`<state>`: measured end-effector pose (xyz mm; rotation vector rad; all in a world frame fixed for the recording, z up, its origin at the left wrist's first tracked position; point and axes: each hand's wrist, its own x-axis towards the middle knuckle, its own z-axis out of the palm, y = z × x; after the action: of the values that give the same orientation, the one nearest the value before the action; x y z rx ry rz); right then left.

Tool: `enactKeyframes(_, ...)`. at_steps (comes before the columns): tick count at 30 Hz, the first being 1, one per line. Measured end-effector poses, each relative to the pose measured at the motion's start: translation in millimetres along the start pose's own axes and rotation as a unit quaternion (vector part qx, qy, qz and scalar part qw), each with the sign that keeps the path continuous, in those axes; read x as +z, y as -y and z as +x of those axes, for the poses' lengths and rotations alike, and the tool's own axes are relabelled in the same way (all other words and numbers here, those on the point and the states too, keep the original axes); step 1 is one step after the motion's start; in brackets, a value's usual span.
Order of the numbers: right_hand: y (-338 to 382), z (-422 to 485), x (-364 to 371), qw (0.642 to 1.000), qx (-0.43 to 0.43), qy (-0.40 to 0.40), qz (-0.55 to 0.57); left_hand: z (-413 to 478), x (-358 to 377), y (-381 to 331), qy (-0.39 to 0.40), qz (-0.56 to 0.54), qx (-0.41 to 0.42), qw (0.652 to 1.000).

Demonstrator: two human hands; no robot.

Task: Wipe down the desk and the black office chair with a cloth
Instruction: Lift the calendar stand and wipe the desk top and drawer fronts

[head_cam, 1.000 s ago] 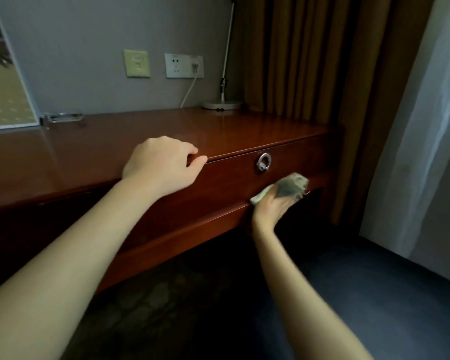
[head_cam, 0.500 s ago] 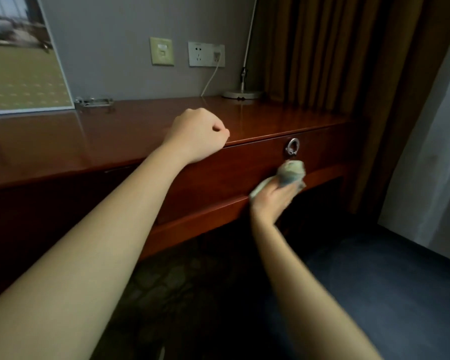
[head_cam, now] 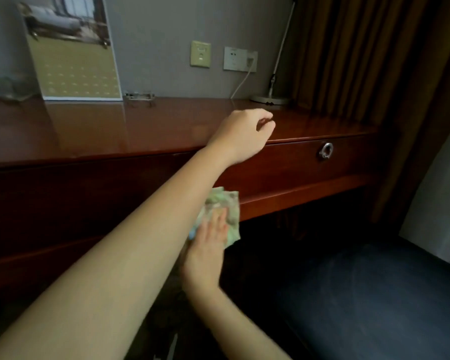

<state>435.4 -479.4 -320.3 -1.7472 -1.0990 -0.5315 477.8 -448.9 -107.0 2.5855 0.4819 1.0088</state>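
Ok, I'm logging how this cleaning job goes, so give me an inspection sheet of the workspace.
Surface: glossy wooden desk, drawer with ring pull.
Job's things: cloth on the desk's front rail; office chair not seen.
Clutter: standing card, clear holder, lamp base at the back.
Hands: left hand at desk edge, fingers loosely curled, empty; right hand presses cloth flat.
Cables: white cable from wall socket down to desktop.
Surroundings: brown curtain, sheer curtain, dark carpet.
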Motion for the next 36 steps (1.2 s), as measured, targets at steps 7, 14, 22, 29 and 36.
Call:
enactKeyframes(7,70.9,-25.4,31.3,0.928,-0.356,0.074,-0.083,-120.7,-113.5,68.8,-0.078,0.193,-0.019,0.978)
enactKeyframes(14,177.3,-1.7,49.7,0.834,-0.550,0.045,-0.017,-209.9,-245.4,127.3,-0.082,0.292,-0.165,0.938)
enactKeyframes(22,231.1,43.8,22.4,0.874,-0.475,-0.013,0.098,-280.6,-342.6,177.1,-0.090,0.239,-0.290,0.922)
enactKeyframes(29,335.9,160.6,40.9,0.855,-0.311,0.415,0.019,-256.9,-394.6,226.9,0.037,0.246,-0.411,0.877)
enactKeyframes(36,369.0,115.0,91.0,0.807,-0.297,0.507,-0.062,-254.6,-404.4,279.7,0.096,0.259,-0.482,0.832)
